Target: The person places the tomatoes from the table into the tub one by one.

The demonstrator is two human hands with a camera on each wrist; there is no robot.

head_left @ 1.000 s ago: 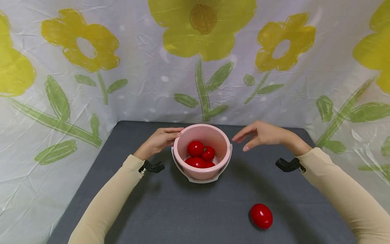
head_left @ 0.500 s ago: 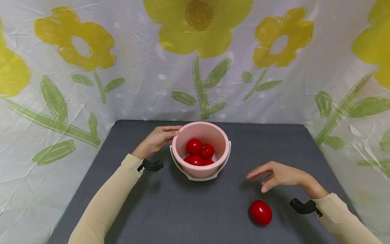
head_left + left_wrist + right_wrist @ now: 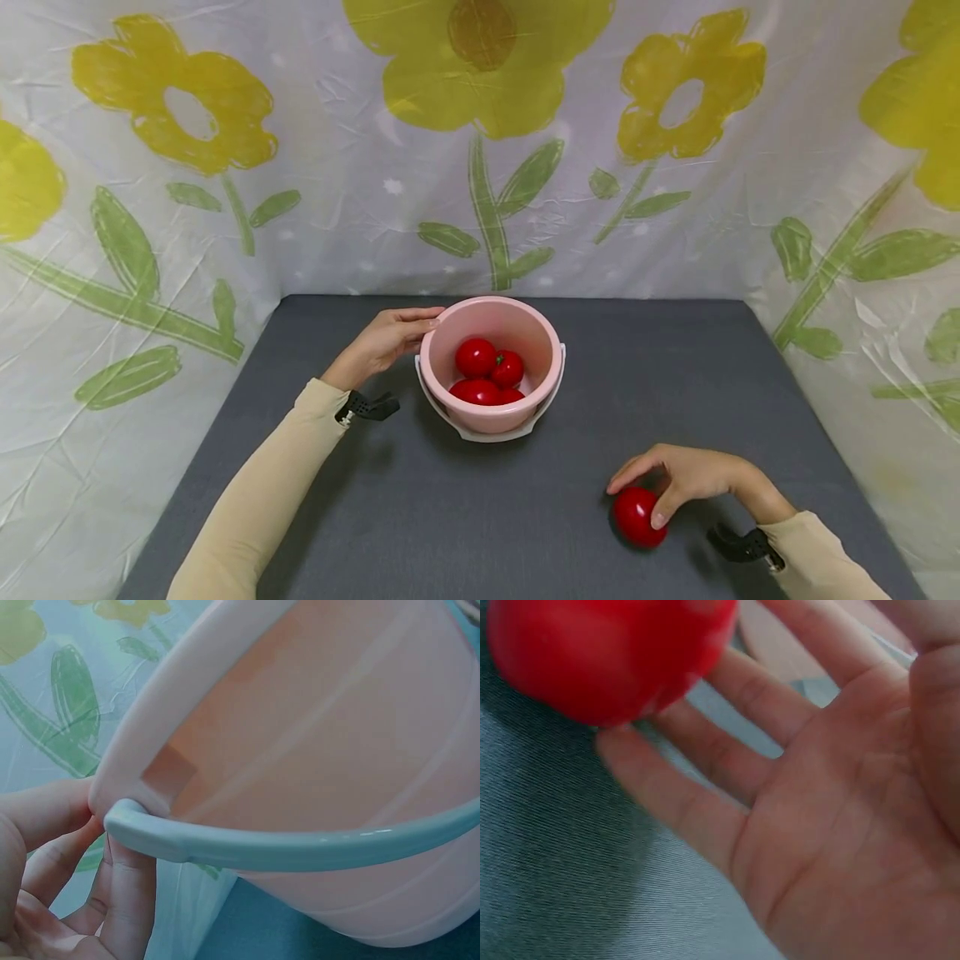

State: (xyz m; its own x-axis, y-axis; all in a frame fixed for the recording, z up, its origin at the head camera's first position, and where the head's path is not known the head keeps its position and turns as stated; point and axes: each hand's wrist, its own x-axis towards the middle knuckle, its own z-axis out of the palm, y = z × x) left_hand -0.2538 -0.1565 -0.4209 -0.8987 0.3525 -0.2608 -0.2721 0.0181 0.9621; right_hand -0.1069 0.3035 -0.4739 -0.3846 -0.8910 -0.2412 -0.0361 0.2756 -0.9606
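Note:
A pink bucket stands at the back middle in the head view. My left hand holds its left rim, fingers and thumb gathered at the spot where the pale handle is hinged. Several glossy red tomatoes lie inside; one tomato shows a green stem. At front right, my right hand grips a single red tomato on the table, thumb on the near side, fingers on the far side. In the right wrist view, fingertips meet the underside of this tomato.
The dark grey table carries the bucket. Behind and at both sides hangs a white curtain printed with yellow flowers. A black wrist strap is on each sleeve.
My right hand has come from beside the bucket toward the front and lowered onto the lone tomato, which it now grips. The left hand stays on the bucket rim.

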